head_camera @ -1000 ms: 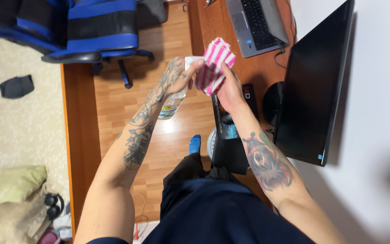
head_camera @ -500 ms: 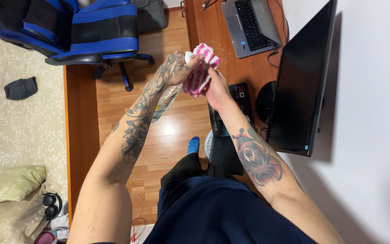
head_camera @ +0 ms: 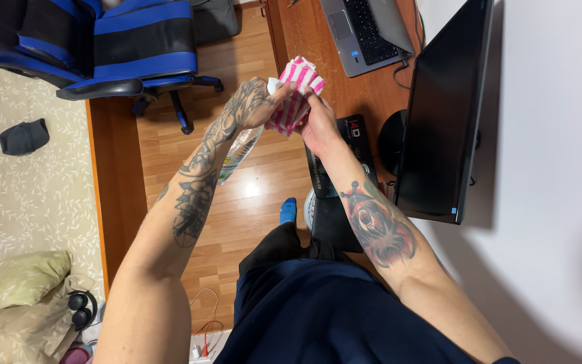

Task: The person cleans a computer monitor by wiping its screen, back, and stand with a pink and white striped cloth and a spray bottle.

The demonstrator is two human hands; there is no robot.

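Pink-and-white striped cloth sits bunched in the right hand, fingers closed around its lower part, held in the air just left of the desk; the left hand grips a clear spray bottle, whose white nozzle touches the cloth's left side; the bottle's long axis slants down and away from the cloth, beneath the left forearm; the black monitor stands on the desk well right of the cloth, the laptop beyond it.
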